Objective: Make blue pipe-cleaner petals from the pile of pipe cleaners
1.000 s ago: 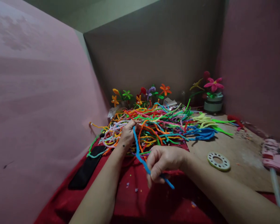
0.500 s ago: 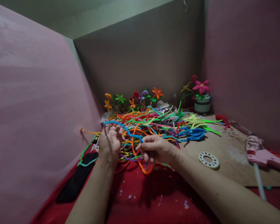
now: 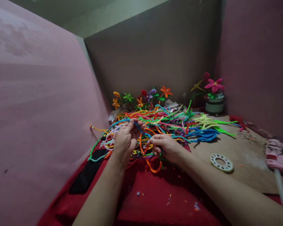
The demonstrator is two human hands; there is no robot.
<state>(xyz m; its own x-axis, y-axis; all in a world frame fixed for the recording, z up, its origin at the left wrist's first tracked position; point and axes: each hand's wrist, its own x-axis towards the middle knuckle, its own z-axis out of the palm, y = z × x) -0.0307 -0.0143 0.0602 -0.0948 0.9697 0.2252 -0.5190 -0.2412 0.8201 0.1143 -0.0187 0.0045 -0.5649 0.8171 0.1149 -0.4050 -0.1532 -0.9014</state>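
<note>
A big tangled pile of pipe cleaners (image 3: 165, 122) in many colours lies on the red cloth (image 3: 155, 197) in front of me. My left hand (image 3: 126, 139) is closed in a pinch on a blue pipe cleaner (image 3: 141, 129) at the pile's near left edge. My right hand (image 3: 165, 146) is closed on the other stretch of the same blue pipe cleaner, just to the right. The strand runs bent between the two hands. An orange loop (image 3: 153, 166) hangs below my right hand.
Finished pipe-cleaner flowers (image 3: 141, 95) stand along the back wall, and a pink flower in a pot (image 3: 214, 97) stands at the back right. A white ring (image 3: 221, 162) lies on the brown board (image 3: 240, 150). A pink glue gun (image 3: 278, 160) lies at right. A black phone (image 3: 88, 172) lies at left.
Both hands have moved up into the pile with the blue pipe cleaner. Its free end, which hung below my right hand a second ago, is now drawn up between the hands.
</note>
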